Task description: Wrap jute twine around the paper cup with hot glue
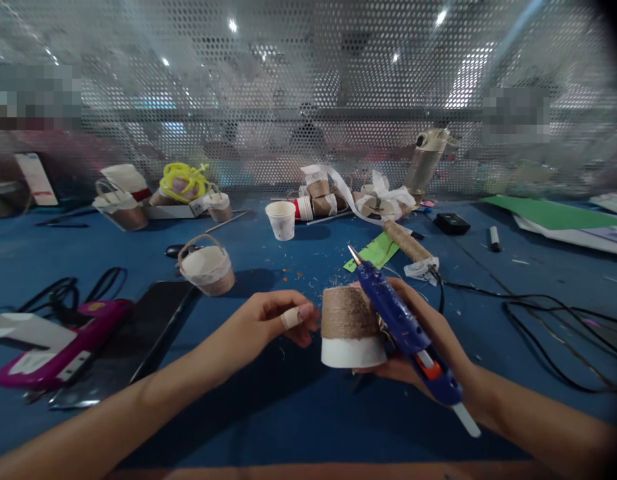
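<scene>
My right hand (406, 363) is closed around a paper cup (352, 352) and also has a blue hot glue gun (396, 310) in its grip. Brown twine (349, 313) wraps the narrow upper part of the upside-down cup; its wide white rim faces down. The gun lies slanted across the cup's right side, nozzle up and left, a glue stick poking from its back end. Just left of the cup, my left hand (283, 317) has its fingers curled together, a bandage on the thumb. Whatever its fingertips may pinch is too small to make out.
A twine-covered basket (211, 270) with a handle stands left, near a phone (153, 327) and a magenta power strip (73, 340). Farther back are a white paper cup (281, 221), a twine roll (408, 243) and green paper (553, 217). Black cables (533, 300) run along the right.
</scene>
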Tool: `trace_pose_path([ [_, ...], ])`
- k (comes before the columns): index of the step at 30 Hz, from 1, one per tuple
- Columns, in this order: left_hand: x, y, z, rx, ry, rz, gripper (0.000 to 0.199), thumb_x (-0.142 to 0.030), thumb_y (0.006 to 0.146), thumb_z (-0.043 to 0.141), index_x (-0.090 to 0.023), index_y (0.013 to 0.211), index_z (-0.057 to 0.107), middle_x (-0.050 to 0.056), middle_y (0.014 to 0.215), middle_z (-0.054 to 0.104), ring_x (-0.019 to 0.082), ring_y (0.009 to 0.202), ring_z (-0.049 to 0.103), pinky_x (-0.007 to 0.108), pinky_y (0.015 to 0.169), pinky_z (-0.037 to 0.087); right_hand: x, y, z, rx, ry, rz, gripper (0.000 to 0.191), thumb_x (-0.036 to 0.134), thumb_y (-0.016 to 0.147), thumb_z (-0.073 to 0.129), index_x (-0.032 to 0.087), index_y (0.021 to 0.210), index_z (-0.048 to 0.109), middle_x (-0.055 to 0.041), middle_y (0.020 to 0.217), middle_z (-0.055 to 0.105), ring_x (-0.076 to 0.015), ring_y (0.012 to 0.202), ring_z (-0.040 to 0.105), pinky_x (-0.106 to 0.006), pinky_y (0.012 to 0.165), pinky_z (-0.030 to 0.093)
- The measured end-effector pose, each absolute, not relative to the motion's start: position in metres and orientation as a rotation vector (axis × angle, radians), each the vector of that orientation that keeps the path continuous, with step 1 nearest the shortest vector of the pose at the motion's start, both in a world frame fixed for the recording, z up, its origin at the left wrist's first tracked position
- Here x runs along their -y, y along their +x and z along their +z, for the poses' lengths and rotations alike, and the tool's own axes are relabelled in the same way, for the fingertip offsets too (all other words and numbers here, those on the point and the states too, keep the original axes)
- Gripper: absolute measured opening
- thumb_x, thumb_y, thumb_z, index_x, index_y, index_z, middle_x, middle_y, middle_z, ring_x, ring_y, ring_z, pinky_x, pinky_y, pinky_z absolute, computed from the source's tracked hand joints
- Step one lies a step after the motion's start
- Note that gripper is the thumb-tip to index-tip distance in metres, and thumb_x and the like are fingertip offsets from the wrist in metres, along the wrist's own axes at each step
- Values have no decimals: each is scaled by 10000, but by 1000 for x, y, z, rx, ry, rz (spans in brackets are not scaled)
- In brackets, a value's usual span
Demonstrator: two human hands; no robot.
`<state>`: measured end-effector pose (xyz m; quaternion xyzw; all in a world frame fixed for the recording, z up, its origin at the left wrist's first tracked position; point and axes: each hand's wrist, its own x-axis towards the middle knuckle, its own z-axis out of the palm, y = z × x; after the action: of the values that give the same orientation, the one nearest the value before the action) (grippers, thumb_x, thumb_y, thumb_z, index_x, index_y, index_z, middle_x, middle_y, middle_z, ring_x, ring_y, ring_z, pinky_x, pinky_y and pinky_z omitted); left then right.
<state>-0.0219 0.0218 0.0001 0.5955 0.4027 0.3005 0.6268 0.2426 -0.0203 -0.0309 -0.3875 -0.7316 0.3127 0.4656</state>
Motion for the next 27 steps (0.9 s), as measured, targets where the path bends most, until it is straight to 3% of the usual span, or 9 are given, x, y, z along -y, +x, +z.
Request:
trace_pose_path([
  [4,-12,-21,-1,-887,1277,699,439,-515,905,748,-216,1223,711,102,1194,768,264,1033,734,418,946,556,17,234,-26,1957,-1033,504,731,406,706,960,309,1295,538,-102,1308,686,-324,1124,725,-457,963,632],
  [7,-3,-19,-3,-820,1277,680,586,-550,852,798,-231,1322,655,119,1409,685,323,1295,631,443,1069,488,15,222,-21,2054,-958,313,710,443,750,933,275,1294,509,-114,1229,690,-314,1107,718,-451,944,633],
  [9,0,-17,-7,-779,1255,683,651,-547,807,842,-229,1334,632,123,1440,665,342,1341,597,462,1118,448,15,213,-18,2070,-898,242,679,471,784,906,255,1287,504,-106,1172,695,-298,1093,717,-435,942,637],
  [12,0,-16,-12,-790,1219,748,623,-535,788,861,-218,1283,656,115,1381,696,354,1342,589,458,1123,437,16,206,-18,2063,-847,229,664,528,834,847,249,1313,482,-123,1242,674,-288,1147,710,-423,989,630],
  [16,-2,-19,-13,-755,1119,775,516,-461,892,775,-225,1337,661,102,1395,703,335,1325,605,425,1089,455,15,215,-24,2078,-831,213,697,487,873,823,285,1420,441,-146,1413,595,-305,1274,675,-445,1054,609],
  [19,-2,-21,-11,-705,986,774,483,-413,949,695,-214,1386,646,119,1409,700,315,1263,647,407,1032,498,13,228,-30,2049,-863,300,684,450,866,838,272,1415,471,-152,1426,590,-300,1266,686,-418,1044,617],
  [23,-2,-20,-6,-628,887,785,463,-368,955,656,-204,1388,649,141,1264,745,307,1051,712,433,860,588,13,239,-36,1958,-1005,498,495,330,900,797,284,1314,530,-93,1280,695,-233,1066,762,-349,935,645],
  [27,-1,-18,-6,-587,869,826,424,-393,1008,569,-180,1360,666,142,1174,742,278,984,694,417,831,593,15,243,-41,1897,-1026,474,295,301,925,756,262,1167,593,-65,1130,718,-193,944,758,-307,859,617],
])
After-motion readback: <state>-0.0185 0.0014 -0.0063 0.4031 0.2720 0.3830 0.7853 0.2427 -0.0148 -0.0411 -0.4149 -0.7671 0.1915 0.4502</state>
